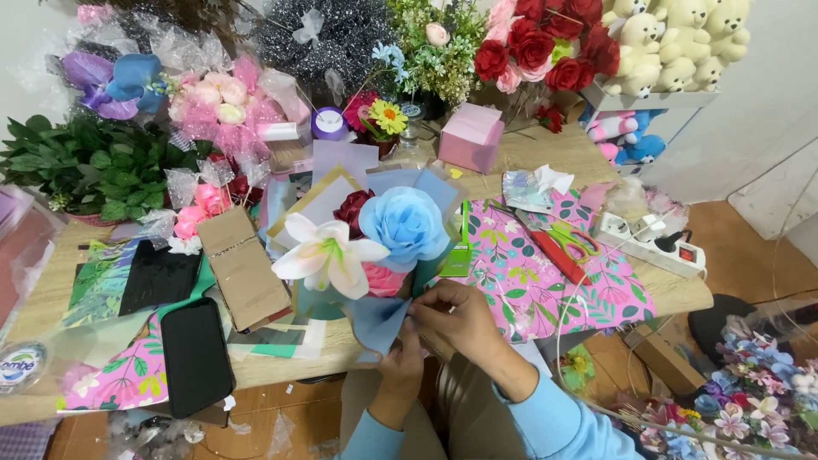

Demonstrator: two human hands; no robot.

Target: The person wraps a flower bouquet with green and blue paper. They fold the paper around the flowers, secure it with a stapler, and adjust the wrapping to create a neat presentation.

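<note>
Gripped from below by left hand [400,362]: bouquet [375,243]; blue wrap [375,322] pinched shut by right hand [456,319]; phone [196,356] nearby on table [673,294].

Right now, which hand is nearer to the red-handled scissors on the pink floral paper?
Right. The right hand pinches the bouquet's blue wrap, just left of and below the scissors. The left hand sits lower and further left, gripping the bouquet's base.
</note>
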